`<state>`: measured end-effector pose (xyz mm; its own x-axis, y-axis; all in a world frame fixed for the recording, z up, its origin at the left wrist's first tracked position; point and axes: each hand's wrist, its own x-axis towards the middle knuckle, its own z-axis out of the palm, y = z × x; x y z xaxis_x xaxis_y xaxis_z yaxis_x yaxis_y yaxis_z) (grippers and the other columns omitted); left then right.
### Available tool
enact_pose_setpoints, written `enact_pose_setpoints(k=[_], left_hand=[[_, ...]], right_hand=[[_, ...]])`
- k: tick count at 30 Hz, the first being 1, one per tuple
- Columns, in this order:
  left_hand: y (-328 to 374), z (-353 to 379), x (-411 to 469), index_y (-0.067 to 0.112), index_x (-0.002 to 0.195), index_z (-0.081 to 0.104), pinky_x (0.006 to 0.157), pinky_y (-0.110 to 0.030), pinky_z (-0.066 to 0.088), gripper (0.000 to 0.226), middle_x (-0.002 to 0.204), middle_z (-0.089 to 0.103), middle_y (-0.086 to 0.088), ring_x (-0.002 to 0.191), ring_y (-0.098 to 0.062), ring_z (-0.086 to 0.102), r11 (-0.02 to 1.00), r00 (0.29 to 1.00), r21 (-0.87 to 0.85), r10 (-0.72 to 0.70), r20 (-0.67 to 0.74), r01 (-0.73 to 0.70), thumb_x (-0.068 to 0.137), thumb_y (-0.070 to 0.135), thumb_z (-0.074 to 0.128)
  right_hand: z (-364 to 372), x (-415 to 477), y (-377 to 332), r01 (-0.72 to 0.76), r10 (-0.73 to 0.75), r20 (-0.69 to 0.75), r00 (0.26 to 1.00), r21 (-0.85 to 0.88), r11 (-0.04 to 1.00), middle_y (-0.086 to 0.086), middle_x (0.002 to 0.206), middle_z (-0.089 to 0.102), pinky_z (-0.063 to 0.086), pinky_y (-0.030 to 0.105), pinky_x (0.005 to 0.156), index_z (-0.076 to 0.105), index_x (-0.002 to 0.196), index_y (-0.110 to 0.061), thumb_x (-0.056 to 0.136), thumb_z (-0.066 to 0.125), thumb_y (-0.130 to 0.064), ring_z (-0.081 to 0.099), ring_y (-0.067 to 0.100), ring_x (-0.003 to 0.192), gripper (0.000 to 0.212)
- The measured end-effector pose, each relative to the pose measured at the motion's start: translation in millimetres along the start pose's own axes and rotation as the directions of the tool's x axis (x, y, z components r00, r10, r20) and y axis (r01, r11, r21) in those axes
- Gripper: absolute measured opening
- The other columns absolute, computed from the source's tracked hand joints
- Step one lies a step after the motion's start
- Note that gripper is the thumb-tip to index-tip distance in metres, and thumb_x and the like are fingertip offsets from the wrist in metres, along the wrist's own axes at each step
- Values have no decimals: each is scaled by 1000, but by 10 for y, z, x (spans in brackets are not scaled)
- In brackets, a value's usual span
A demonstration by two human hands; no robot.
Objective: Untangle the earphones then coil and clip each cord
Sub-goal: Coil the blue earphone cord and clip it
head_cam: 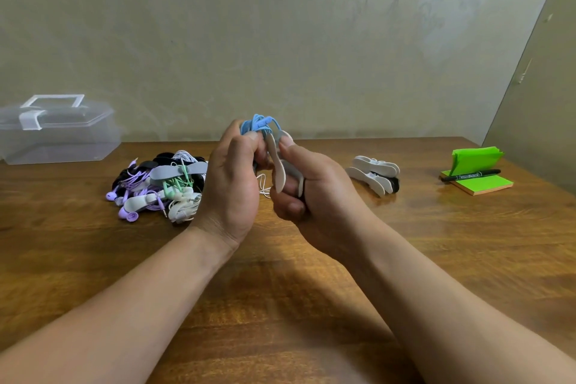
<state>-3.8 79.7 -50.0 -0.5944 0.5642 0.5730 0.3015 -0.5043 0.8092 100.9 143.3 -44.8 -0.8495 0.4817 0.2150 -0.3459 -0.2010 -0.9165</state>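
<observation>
Hands: two, raised together above the wooden table, well in front of the body.
Left hand: curled round the blue earphone coil, thumb pressed on the cord from the near side.
Right hand: pinched the grey clip, thumb on its upper end, other fingers curled under its lower end.
Blue earphone coil: one, bunched in loops, stood out above the fingertips of both hands; lower part hidden inside the left grip.
Grey clip: one in the hands, long and flat, stood upright between the two hands, upper end touching the blue cord; open or closed, could not tell.
Earphone pile: one heap on the table, left of the hands; purple, green, white and black cords mixed, number of sets could not be counted; two grey clips seen on it.
Spare clips: one small group on the table, right of the hands; several pale and one black, exact number unclear.
Clear plastic box: one, lid closed, far left by the wall.
Green sticky notes: one pad, far right, some sheets standing up.
Black marker: one, lay on the pad.
</observation>
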Motion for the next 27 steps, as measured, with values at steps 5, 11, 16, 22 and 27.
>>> enact_pose_setpoints(k=[5, 11, 16, 22, 27], left_hand=[[33, 4, -11, 13, 73, 41, 70, -37, 42, 24, 74, 47, -5, 75, -20, 49, 999, 999, 23, 40, -17, -40, 94, 24, 40], [11, -2, 11, 14, 71, 41, 77, -44, 39, 25, 77, 45, -7, 78, -23, 46, 999, 999, 36, 40, -34, -38, 94, 25, 41], [43, -30, 19, 22, 69, 42, 77, -48, 34, 23, 77, 39, -6, 79, -26, 38, 999, 999, 9, 42, 10, -42, 92, 22, 41], [62, -76, -1, 19, 66, 41, 72, -50, 30, 21, 74, 31, -19, 77, -44, 29, 1000, 995, -7, 27, 92, -26, 86, 22, 44], [67, -85, 1, 23, 62, 44, 71, -58, 31, 19, 66, 36, -2, 70, -29, 31, 994, 988, -104, 1, 154, 15, 80, 29, 46]], right_hand=[[48, -2, 36, 65, -64, 9, 998, -56, 996, -1, 52, 27, 21, 24, 44, 55, 114, -9, 112, 41, -23, 26, 12, 43, 20], [43, 7, 50, 101, -101, -36, 994, 3, 995, 3, 54, 24, 17, 27, 45, 55, 103, -7, 112, 40, -22, 24, 12, 41, 23], [-41, 8, -21, 10, -9, -8, 1000, 90, 996, 0, 52, 26, 12, 31, 51, 56, 86, -10, 111, 42, -28, 24, 10, 39, 34], [-218, -30, -189, -78, 97, 127, 987, -143, 987, 2, 61, 25, 16, 27, 46, 53, 119, -11, 111, 45, -31, 23, 11, 46, 22], [-232, -66, -239, -56, 82, 115, 990, -213, 976, 15, 70, 13, 15, 29, 47, 51, 113, -10, 112, 43, -32, 16, 16, 50, 23]])
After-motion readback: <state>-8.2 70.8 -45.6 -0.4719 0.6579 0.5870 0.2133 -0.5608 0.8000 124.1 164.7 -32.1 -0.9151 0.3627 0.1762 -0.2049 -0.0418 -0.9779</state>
